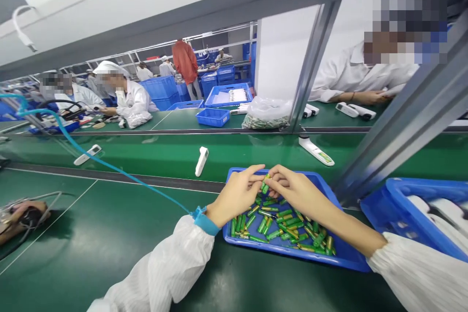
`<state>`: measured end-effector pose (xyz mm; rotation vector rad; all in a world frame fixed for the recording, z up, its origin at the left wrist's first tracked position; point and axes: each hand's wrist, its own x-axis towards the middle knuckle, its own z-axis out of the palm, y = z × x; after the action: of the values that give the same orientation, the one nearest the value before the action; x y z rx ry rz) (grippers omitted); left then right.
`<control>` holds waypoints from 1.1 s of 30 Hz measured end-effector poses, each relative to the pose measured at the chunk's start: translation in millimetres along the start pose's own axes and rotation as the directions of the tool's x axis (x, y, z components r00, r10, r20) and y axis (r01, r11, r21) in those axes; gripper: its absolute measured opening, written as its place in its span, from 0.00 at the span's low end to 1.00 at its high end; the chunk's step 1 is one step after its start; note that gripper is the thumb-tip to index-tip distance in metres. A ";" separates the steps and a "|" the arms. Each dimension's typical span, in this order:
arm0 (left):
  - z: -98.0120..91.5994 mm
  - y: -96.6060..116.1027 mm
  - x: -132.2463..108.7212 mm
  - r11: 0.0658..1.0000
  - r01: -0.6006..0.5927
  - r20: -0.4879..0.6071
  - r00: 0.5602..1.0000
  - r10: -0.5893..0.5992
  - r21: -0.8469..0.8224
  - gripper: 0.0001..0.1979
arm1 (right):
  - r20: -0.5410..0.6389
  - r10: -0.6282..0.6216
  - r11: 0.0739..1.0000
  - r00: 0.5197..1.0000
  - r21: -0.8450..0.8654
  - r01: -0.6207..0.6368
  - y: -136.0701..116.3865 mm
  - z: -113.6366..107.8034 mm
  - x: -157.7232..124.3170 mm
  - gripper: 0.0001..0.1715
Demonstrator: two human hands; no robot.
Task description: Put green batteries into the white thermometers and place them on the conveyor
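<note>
Both hands meet over the back part of a blue tray that holds many green and gold batteries. My right hand pinches a green battery between thumb and fingers. My left hand is beside it, fingers drawn together at the same battery; how much it grips is hard to tell. A blue band with a blue cord circles my left wrist.
White handheld devices lie on the green conveyor beyond the tray. A blue bin of white parts stands at the right. A slanted metal post rises behind it. Another person's hand is at the far left. People sit across the line.
</note>
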<state>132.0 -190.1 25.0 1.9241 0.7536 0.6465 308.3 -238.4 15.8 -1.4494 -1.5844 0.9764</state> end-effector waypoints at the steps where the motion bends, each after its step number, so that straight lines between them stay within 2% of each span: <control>1: -0.1 0.6 -0.7 0.999 -0.020 0.017 1.000 0.019 0.050 0.24 | 0.007 0.006 1.000 1.000 -0.006 -0.006 0.2 0.0 0.2 0.20; 5: -12.6 4.5 6.0 0.981 -0.056 0.089 0.995 0.040 0.187 0.25 | 0.044 -0.007 0.999 0.999 -0.040 0.009 -1.0 0.1 0.9 0.19; 6: -20.1 4.1 11.1 0.977 -0.046 0.063 0.997 0.033 0.210 0.23 | 0.039 -0.017 0.998 0.999 -0.063 0.019 -1.7 0.0 1.1 0.18; 8: -39.2 -1.3 24.6 0.960 0.054 -0.090 0.995 -0.030 0.274 0.19 | 0.018 -0.038 0.992 0.999 -0.117 0.040 -3.2 -1.0 1.9 0.16; 10: -59.3 -14.5 38.3 0.917 0.240 -0.316 0.939 -0.136 0.320 0.18 | -0.004 -0.061 0.985 0.998 -0.162 0.060 -4.7 -3.1 3.2 0.15; 12: -74.3 -33.4 47.4 0.871 0.389 -0.445 0.864 -0.234 0.299 0.25 | -0.023 -0.075 0.981 0.997 -0.179 0.070 -5.7 -6.0 5.1 0.15; 15: -82.9 -61.7 50.5 0.846 0.495 -0.514 0.788 -0.340 0.198 0.32 | -0.035 -0.067 0.985 0.997 -0.160 0.061 -6.4 -10.7 8.2 0.14; 17: -83.9 -73.6 49.0 0.865 0.491 -0.517 0.769 -0.376 0.102 0.30 | -0.043 -0.066 0.987 0.997 -0.152 0.059 -6.5 -13.1 9.9 0.14; 19: -85.5 -75.9 47.5 0.889 0.457 -0.492 0.768 -0.411 -0.028 0.23 | -0.061 -0.079 0.985 0.995 -0.160 0.069 -6.9 -14.5 10.9 0.13; 22: -88.9 -60.3 44.7 0.891 0.369 -0.397 0.800 -0.449 -0.265 0.14 | -0.103 -0.123 0.975 0.987 -0.197 0.101 -9.2 -16.1 10.7 0.11; 24: -87.3 -40.0 40.9 0.864 0.297 -0.313 0.843 -0.437 -0.407 0.16 | -0.137 -0.191 0.957 0.972 -0.248 0.153 -12.2 -17.6 9.6 0.10; 26: -79.3 -17.6 35.7 0.823 0.239 -0.234 0.885 -0.403 -0.515 0.17 | -0.169 -0.308 0.913 0.936 -0.330 0.241 -16.1 -19.7 7.5 0.10; 28: -64.6 1.1 30.4 0.689 0.201 -0.111 0.918 -0.381 -0.697 0.19 | -0.179 -0.461 0.831 0.869 -0.429 0.353 -20.1 -22.3 4.3 0.10; 31: -36.7 14.2 25.4 0.355 0.222 0.094 0.934 -0.344 -0.908 0.22 | -0.146 -0.647 0.681 0.748 -0.553 0.480 -25.5 -25.3 -2.6 0.09; 32: -27.8 14.8 24.6 0.300 0.241 0.134 0.932 -0.337 -0.923 0.23 | -0.126 -0.680 0.642 0.722 -0.579 0.503 -26.9 -25.7 -5.1 0.09; 33: -19.6 14.0 24.1 0.306 0.259 0.148 0.928 -0.342 -0.916 0.24 | -0.100 -0.697 0.612 0.710 -0.599 0.517 -28.1 -25.7 -7.6 0.10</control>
<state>137.7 -166.4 48.9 0.6402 0.5552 0.6868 320.6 -246.6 51.7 -1.1453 -1.9768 -0.1442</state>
